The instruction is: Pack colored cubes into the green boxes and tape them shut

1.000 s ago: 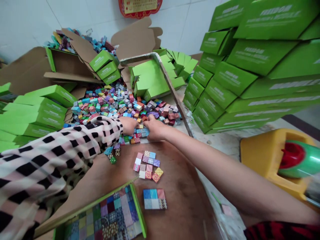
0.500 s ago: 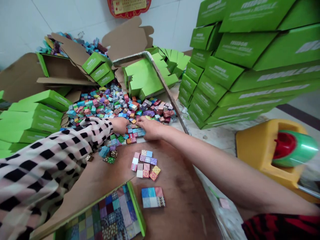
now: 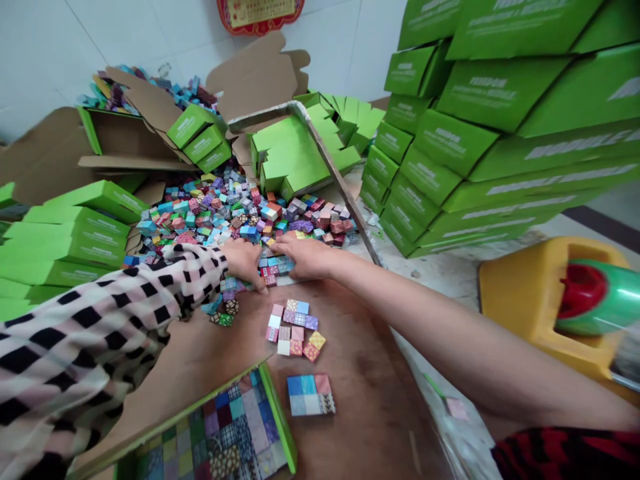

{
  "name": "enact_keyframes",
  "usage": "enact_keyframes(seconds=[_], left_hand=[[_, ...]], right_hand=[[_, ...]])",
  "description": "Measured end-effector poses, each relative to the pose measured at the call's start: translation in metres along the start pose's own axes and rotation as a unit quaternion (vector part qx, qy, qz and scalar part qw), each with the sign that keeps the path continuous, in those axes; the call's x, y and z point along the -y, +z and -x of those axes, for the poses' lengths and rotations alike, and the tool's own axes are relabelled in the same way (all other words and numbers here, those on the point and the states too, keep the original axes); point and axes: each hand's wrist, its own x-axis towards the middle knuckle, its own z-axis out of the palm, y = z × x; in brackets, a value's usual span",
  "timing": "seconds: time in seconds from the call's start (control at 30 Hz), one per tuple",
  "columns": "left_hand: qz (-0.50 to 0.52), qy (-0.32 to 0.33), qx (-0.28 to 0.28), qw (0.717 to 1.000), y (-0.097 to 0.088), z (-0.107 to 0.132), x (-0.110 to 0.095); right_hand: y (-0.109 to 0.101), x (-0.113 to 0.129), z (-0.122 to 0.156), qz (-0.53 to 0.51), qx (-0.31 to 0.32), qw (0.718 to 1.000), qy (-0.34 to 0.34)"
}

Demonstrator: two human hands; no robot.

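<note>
My left hand, in a checked sleeve, rests at the near edge of a pile of small patterned blocks. Its fingers are apart, with the thumb pointing down toward the brown board. Close beside it, my right hand reaches into the same pile from the right, its fingers stretched out over the blocks. Between the hands lie a few blocks. Nearer to me sit a loose cluster of blocks and a tight group of blue, white and pink ones.
A green box packed with blocks lies at the front. Green boxes are stacked high on the right, others on the left. A metal frame bar borders the pile. A yellow container stands at right.
My left hand has opened, its thumb moving down and away from the fingers. My right hand stays nearly in place, its fingers a little more stretched. The view has shifted slightly.
</note>
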Motion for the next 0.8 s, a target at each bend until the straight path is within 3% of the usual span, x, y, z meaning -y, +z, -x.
enact_keyframes(seconds=[0.17, 0.43, 0.67, 0.8], left_hand=[[-0.025, -0.002, -0.084, 0.996, 0.015, -0.002, -0.006], [-0.023, 0.003, -0.055, 0.998, 0.008, -0.001, -0.006], [-0.018, 0.001, -0.103, 0.995, 0.016, 0.000, -0.004], [-0.013, 0.003, -0.115, 0.993, 0.006, 0.005, -0.004]], right_hand=[[0.003, -0.005, 0.001, -0.013, 0.001, 1.000, -0.006], [-0.003, 0.004, -0.004, 0.035, 0.030, 0.996, 0.073], [-0.002, 0.006, -0.010, 0.054, 0.015, 0.996, 0.065], [-0.006, 0.002, -0.004, 0.029, -0.019, 0.998, 0.052]])
